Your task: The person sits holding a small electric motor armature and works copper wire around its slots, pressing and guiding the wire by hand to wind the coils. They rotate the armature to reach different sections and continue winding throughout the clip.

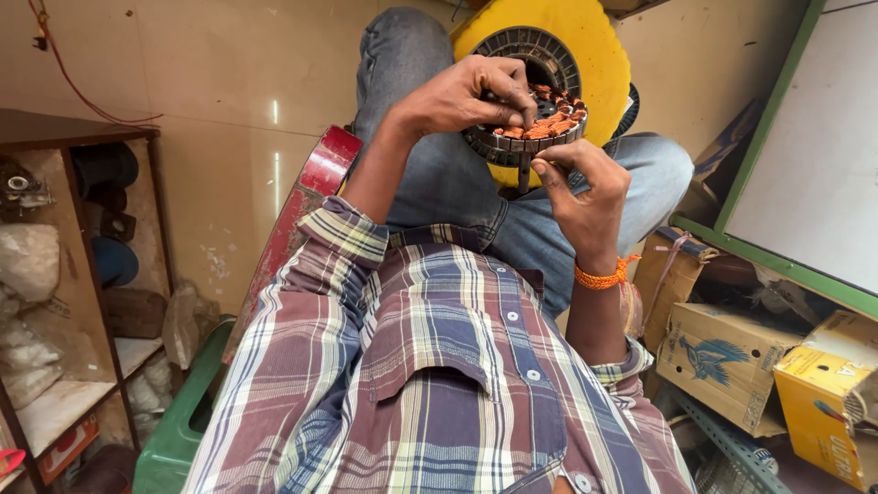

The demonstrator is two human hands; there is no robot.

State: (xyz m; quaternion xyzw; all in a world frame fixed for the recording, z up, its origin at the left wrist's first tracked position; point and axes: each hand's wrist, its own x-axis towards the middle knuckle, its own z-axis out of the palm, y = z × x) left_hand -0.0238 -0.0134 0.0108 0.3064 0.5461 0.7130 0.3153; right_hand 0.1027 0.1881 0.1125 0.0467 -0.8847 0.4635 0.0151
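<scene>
A round metal stator [530, 133] with copper-coloured windings rests above my lap. My left hand [462, 96] reaches over it from the left, fingers curled onto the windings at its top. My right hand [585, 187] grips the stator's lower rim and short shaft from below; an orange thread band circles that wrist. Behind the stator lies a yellow disc [594, 46] with a dark ribbed ring [530, 46] in its middle. I wear a plaid shirt and grey jeans.
A wooden shelf unit [55, 274] with bags and dark objects stands at the left. A red metal piece [302, 206] leans beside my left arm, a green crate [178, 430] below it. Cardboard boxes [722, 357] and a yellow box [823, 393] sit at the right under a green-framed white board [814, 165].
</scene>
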